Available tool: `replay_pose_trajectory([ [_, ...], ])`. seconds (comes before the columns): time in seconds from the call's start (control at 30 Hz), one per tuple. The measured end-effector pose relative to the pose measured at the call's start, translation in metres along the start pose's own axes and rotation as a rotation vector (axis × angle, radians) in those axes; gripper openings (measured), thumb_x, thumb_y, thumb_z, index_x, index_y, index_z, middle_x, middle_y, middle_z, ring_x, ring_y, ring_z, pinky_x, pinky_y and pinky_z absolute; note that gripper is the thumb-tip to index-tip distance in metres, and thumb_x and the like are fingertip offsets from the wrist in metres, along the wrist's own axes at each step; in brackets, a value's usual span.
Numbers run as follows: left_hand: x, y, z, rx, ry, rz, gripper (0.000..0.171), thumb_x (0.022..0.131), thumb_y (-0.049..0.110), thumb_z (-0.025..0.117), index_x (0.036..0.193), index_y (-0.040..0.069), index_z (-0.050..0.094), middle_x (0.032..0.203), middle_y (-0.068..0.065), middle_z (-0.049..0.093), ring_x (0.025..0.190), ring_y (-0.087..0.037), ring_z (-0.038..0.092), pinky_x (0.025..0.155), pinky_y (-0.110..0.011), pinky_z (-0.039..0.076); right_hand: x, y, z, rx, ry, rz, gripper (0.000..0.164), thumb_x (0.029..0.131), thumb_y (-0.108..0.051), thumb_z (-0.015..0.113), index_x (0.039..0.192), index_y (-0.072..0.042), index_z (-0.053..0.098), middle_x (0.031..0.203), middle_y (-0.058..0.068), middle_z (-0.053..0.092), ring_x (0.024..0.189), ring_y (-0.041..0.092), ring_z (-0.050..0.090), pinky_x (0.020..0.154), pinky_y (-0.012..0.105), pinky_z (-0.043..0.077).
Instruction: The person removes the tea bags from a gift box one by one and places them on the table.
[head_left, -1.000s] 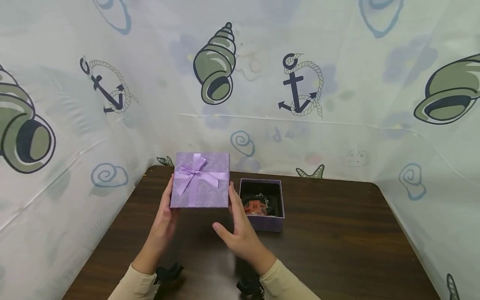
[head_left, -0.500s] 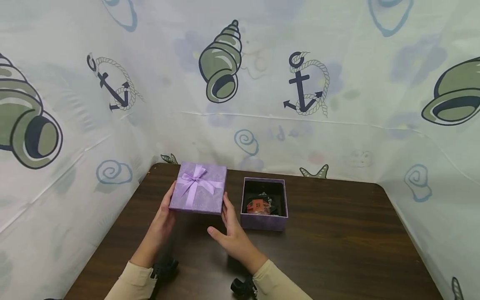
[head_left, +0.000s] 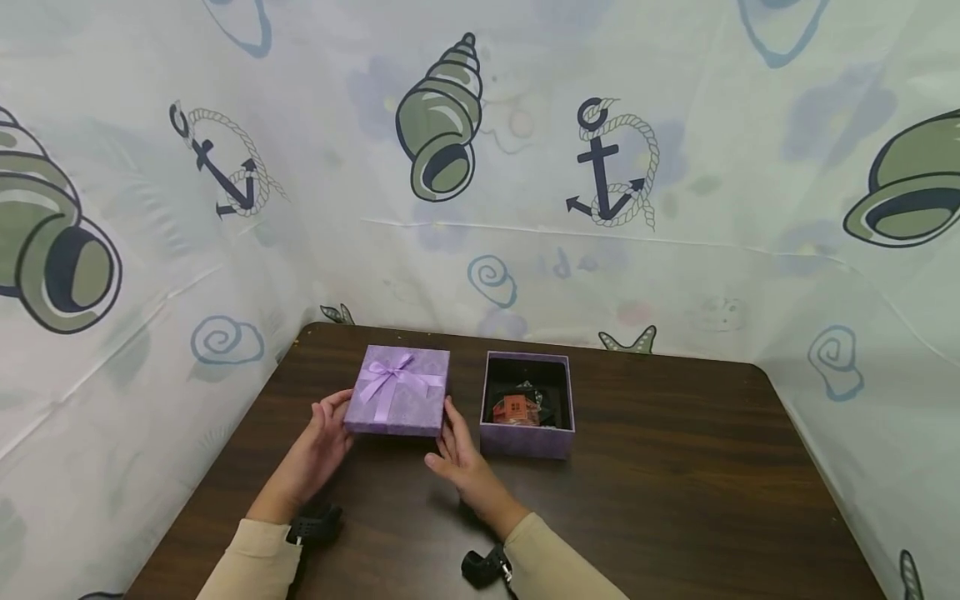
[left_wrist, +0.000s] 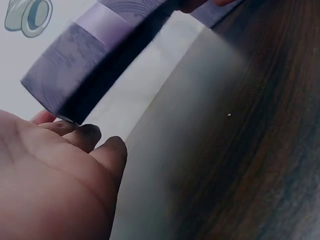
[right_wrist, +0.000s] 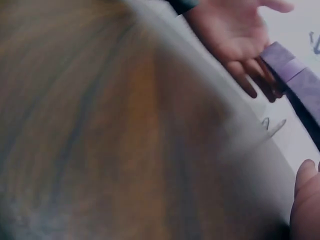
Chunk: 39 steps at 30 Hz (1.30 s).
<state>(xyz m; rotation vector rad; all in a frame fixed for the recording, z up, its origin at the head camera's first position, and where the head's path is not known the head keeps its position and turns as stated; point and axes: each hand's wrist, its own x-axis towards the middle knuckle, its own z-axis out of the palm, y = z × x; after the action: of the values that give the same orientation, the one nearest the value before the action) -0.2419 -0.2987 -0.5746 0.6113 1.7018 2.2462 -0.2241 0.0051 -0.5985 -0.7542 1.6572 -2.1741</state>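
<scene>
purple lid is lower than before, held between left hand and right hand, both unclenched.

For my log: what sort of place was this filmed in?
Probably a makeshift recording corner: a printed sheet with shells and anchors hangs behind and along both sides of a dark wood-grain table, and a black device sits at each wrist. The wider room is out of view.
</scene>
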Motion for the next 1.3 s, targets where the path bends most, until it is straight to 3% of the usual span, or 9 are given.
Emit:
replay_pose_trajectory([
  [0.17,0.000,-0.002,-0.005,-0.050,-0.032,-0.019,0.074,0.114,0.057,0.002,0.162,0.001,-0.007,0.173,-0.012,0.017,0.154,0.000,0.041,0.124,-0.017,0.036,0.005,0.003,-0.004,0.166,0.037,0.009,0.082,0.111,-0.005,0.051,0.175,-0.013,0.000,0.184,0.011,-0.013,0.172,0.034,-0.007,0.137,0.057,0.002],
  [0.3,-0.001,-0.003,-0.009,-0.038,-0.038,-0.038,0.075,0.113,0.057,0.001,0.162,0.001,-0.007,0.174,-0.016,0.013,0.154,0.001,0.040,0.123,-0.017,0.035,0.005,0.003,-0.005,0.218,0.030,0.008,0.078,0.110,-0.002,0.047,0.173,-0.007,0.001,0.184,0.013,-0.013,0.171,0.036,-0.006,0.137,0.059,0.000],
  [0.5,0.000,-0.003,-0.012,0.015,-0.020,-0.074,0.077,0.113,0.059,0.002,0.162,-0.002,-0.003,0.172,-0.020,0.016,0.152,0.005,0.041,0.122,-0.014,0.035,0.005,0.002,-0.004,0.210,0.025,0.026,0.080,0.111,-0.003,0.050,0.175,-0.007,0.002,0.184,0.013,-0.012,0.172,0.037,-0.004,0.137,0.058,0.002],
  [0.7,0.001,-0.004,-0.011,0.054,0.013,-0.125,0.080,0.112,0.062,0.004,0.162,-0.001,-0.001,0.176,-0.027,0.005,0.148,0.012,0.040,0.129,-0.023,0.023,0.004,-0.001,-0.005,0.217,0.047,0.073,0.083,0.111,-0.007,0.054,0.176,-0.009,0.003,0.185,0.013,-0.008,0.172,0.035,-0.005,0.138,0.056,0.008],
  [0.87,0.001,-0.005,-0.012,0.065,0.001,-0.144,0.085,0.113,0.060,0.004,0.162,-0.008,-0.004,0.175,-0.037,-0.004,0.144,0.014,0.042,0.120,-0.012,0.034,0.003,0.001,-0.007,0.217,0.063,0.090,0.079,0.109,-0.004,0.054,0.174,-0.006,0.009,0.185,0.013,-0.006,0.172,0.035,-0.004,0.138,0.056,0.011],
  [1.0,-0.001,-0.005,-0.015,0.088,0.007,-0.150,0.085,0.115,0.058,0.005,0.163,-0.011,-0.002,0.175,-0.037,-0.004,0.144,0.014,0.043,0.115,-0.009,0.038,0.002,0.002,-0.008,0.223,0.065,0.071,0.072,0.107,0.002,0.052,0.168,0.001,0.014,0.184,0.015,-0.007,0.172,0.035,-0.003,0.137,0.058,0.011],
  [1.2,-0.004,-0.004,-0.021,0.186,0.027,-0.158,0.071,0.120,0.042,0.007,0.167,-0.011,0.010,0.177,-0.032,0.000,0.145,0.014,0.041,0.117,-0.010,0.038,0.003,0.001,-0.008,0.229,0.057,0.061,0.085,0.106,0.002,0.055,0.175,-0.003,0.005,0.185,0.014,-0.009,0.172,0.034,-0.007,0.138,0.056,0.007],
  [1.3,-0.004,-0.003,-0.022,0.216,0.035,-0.164,0.072,0.120,0.042,0.009,0.170,-0.009,0.010,0.179,-0.031,0.002,0.154,0.004,0.034,0.118,-0.012,0.038,0.004,0.002,-0.008,0.216,0.056,0.061,0.087,0.106,0.003,0.056,0.174,0.000,0.002,0.184,0.017,-0.007,0.171,0.036,-0.009,0.138,0.055,0.003],
])
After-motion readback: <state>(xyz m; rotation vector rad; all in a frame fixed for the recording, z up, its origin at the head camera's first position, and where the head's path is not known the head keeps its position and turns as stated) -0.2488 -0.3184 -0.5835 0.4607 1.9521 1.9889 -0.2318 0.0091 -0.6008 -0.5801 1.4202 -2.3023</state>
